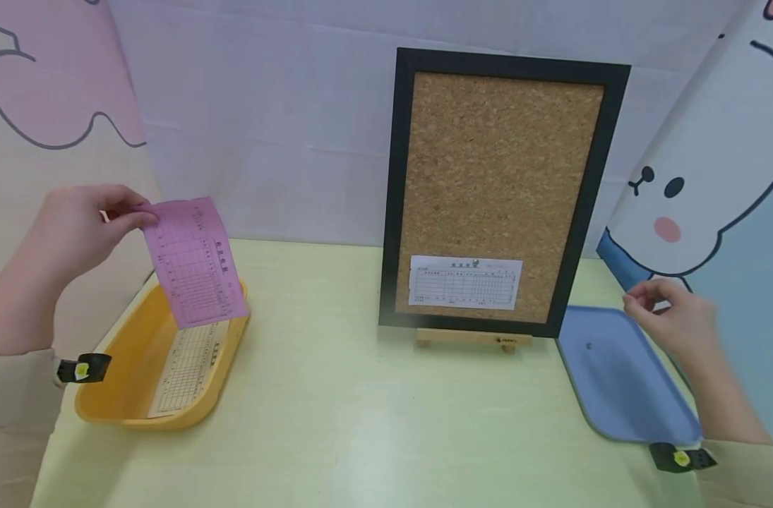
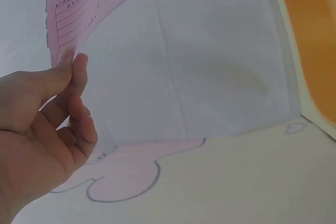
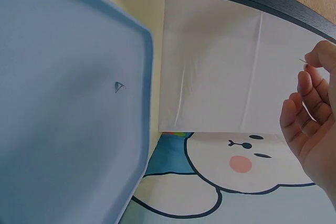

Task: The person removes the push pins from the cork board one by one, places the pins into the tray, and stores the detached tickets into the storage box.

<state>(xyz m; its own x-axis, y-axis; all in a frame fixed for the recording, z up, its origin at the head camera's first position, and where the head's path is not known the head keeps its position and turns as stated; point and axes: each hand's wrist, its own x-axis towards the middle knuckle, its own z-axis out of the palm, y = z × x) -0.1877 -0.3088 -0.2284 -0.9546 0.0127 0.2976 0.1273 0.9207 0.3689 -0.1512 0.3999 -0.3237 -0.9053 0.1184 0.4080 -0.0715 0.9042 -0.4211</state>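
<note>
My left hand (image 1: 84,233) pinches a pink printed form (image 1: 195,264) by its upper left corner, and the sheet hangs above the yellow basket (image 1: 227,374). In the left wrist view the thumb and forefinger grip the edge of this slip. My right hand (image 1: 675,317) is raised over the far side of the blue tray (image 1: 627,395). Between its thumb and forefinger, a thumbtack (image 3: 303,61) shows its thin point in the right wrist view. Another thumbtack (image 3: 119,86) lies in the tray. A white form (image 1: 465,283) is pinned low on the cork board (image 1: 500,176).
The black-framed board leans on a small wooden stand (image 1: 471,339) at the back of the pale table (image 1: 335,409). Inside the yellow basket lies a whitish printed form (image 1: 189,367). Behind everything hangs a white cloth (image 1: 265,127).
</note>
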